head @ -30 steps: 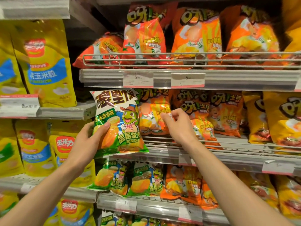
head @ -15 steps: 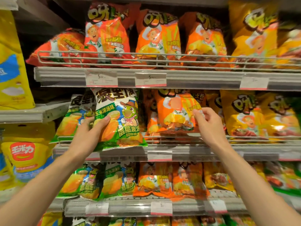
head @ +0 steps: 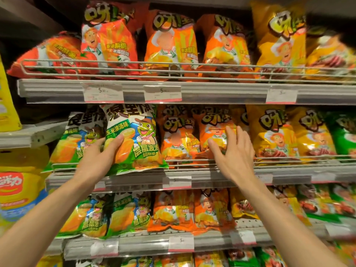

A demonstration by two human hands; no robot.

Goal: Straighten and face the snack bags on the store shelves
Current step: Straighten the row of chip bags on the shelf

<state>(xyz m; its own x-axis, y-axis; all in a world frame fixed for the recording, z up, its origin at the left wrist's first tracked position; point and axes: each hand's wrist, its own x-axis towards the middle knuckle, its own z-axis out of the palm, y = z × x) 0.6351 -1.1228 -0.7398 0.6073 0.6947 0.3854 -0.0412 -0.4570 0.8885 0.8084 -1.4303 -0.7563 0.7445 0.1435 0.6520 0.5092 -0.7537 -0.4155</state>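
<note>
Facing is partly done: the left hand (head: 100, 160) grips the green snack bag (head: 133, 139), upright at the middle shelf (head: 289, 175) left end over its front rail, the right hand (head: 233, 151) spread flat on an orange bag (head: 213, 135), while a red bag (head: 48, 54) lies toppled on the top shelf (head: 212, 91).

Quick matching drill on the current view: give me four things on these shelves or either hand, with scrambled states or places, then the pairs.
1. left hand
2. right hand
3. fallen red bag
4. yellow bag

A. lying tipped over, top shelf, left end
B. grips the green frog bag
C. upright, middle shelf, right of the orange bags
D. fingers spread on an orange bag

Pairs: 1-B, 2-D, 3-A, 4-C
</note>
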